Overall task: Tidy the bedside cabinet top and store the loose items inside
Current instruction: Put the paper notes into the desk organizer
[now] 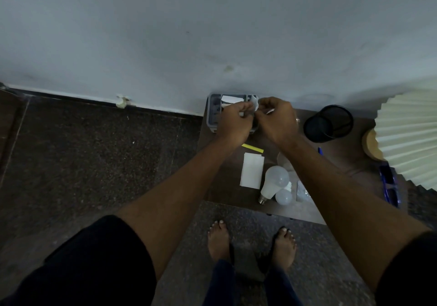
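Nearest you, two bulbs (275, 185) lie on the cabinet top (227, 187) beside white paper (252, 170); further on, a yellow strip (252, 148); then your left hand (234, 121) and right hand (275, 119) both pinch a small white scrap (254, 104) (details blurred) over the grey tray (212, 114) by the wall.

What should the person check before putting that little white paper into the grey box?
1. Both hands, left hand and right hand, pinch the white paper: ok.
2. Paper is above the grey box: ok.
3. Room left in the box: cannot tell, hands hide it.
4. Light bulbs lying steady on the cabinet top: ok.
5. Yellow strip and white sheet stored: not ok.
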Tool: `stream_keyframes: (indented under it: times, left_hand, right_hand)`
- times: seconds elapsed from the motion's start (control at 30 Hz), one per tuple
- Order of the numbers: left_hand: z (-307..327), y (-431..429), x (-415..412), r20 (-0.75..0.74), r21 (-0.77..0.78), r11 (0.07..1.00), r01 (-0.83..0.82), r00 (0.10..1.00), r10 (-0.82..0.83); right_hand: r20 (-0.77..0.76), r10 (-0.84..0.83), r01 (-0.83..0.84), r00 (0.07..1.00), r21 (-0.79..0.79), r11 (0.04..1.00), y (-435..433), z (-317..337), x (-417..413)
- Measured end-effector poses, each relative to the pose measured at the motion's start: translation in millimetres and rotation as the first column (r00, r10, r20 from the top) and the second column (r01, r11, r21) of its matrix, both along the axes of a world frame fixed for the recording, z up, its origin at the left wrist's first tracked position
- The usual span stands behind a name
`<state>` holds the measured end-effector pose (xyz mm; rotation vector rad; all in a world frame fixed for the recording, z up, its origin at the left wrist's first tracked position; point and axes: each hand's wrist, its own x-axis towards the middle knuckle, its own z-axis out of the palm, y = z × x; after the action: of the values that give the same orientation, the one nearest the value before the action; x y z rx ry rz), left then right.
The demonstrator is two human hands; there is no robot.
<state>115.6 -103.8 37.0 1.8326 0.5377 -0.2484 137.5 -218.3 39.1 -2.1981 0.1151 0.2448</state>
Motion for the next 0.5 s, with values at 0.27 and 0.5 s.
stream_keyframes:
  times: [0.27, 0.5]
  left_hand:
    - [2.2, 2.0, -15.9, 0.118, 0.057, 0.995, 0.082, 0.989, -0.088]
    - [-1.6, 1.4, -22.1, 0.127, 0.139, 0.986, 0.087, 0.986, -0.105]
  right_hand:
    - [0.060, 0.023, -0.027, 0.998, 0.061, 0.998, -2.8, 1.7, -13.2]
    - [0.049, -0.034, 0.032, 0.998, 0.035, 0.999, -7.2, -5.2, -18.9]
